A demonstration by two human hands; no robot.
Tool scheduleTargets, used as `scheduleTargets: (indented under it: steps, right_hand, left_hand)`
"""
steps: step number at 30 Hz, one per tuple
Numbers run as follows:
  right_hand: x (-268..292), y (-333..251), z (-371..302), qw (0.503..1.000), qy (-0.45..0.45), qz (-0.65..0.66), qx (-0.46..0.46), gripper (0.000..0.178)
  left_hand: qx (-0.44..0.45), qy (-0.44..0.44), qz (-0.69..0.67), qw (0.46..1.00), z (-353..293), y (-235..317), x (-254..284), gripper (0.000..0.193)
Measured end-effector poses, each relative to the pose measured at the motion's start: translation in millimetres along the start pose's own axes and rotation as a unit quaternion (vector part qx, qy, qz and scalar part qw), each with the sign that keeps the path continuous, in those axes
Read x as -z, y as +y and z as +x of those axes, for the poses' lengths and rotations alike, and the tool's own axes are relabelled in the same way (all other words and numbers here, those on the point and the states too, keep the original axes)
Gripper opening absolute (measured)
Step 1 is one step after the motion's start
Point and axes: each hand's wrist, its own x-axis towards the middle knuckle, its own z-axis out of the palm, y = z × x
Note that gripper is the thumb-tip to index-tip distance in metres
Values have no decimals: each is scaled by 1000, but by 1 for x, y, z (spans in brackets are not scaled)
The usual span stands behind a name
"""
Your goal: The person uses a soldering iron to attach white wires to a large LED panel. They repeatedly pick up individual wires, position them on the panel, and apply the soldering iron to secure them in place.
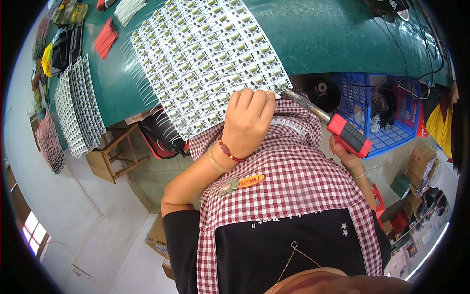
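A large white panel of small circuit boards, in rows with yellowish parts and thin pale wires, lies on the green table and juts over its near edge. My left hand rests at the panel's near edge with its fingers curled and pressed together. Its fingertips are hidden, so what they pinch cannot be made out. In my right hand is a red and black soldering iron, gripped by its handle. The iron's metal tip meets the panel's near right corner, just right of my left fingers.
More stacked circuit panels stand at the left table edge, near hanging bundles of pinkish wires. Red wires and white wires lie on the green table. Blue crates and a wooden stool are below.
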Motion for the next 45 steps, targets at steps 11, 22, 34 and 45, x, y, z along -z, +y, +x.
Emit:
scheduleTargets:
  steps: [11,22,34,45]
  right_hand:
    - [2,-4,-1,996,13,83,-35,20]
    - [0,-3,-4,987,15,151,-47,19]
    - [-6,-5,-3,979,7,184,-88,21]
    - [-6,-11,0,991,0,121,-62,22]
  left_hand:
    - [4,-10,10,1000,2,2,1,20]
    - [-3,4,44,999,5,4,17,21]
    - [-1,-60,16,998,14,-8,16,26]
    - [-12,-69,10,998,17,-14,14,22]
